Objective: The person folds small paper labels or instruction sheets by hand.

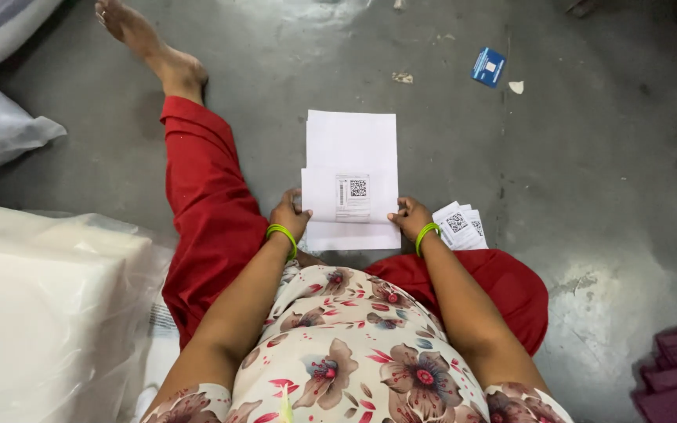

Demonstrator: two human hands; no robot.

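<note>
Looking down from the person's head, a flat white paper packet with a small printed label (352, 196) lies on the grey concrete floor (573, 180), just in front of the person's lap, between an outstretched leg in red trousers (209, 204) and a folded knee. It rests on top of a larger white sheet or packet (352, 141) that shows above and below it. The left hand (289, 214) grips the packet's left edge, fingers curled closed with the thumb pressed on top. The right hand (409, 215) pinches the right edge the same way, fingers bent tight around the paper. Each wrist wears a bright green bangle (283, 235). Just beside the right hand, touching the red fabric, lies a small fan of white printed labels (461, 227). Well apart, farther out on the floor, sits a small blue card (488, 66). Big clear plastic-wrapped white bundles (48, 305) are stacked at the person's left.
</note>
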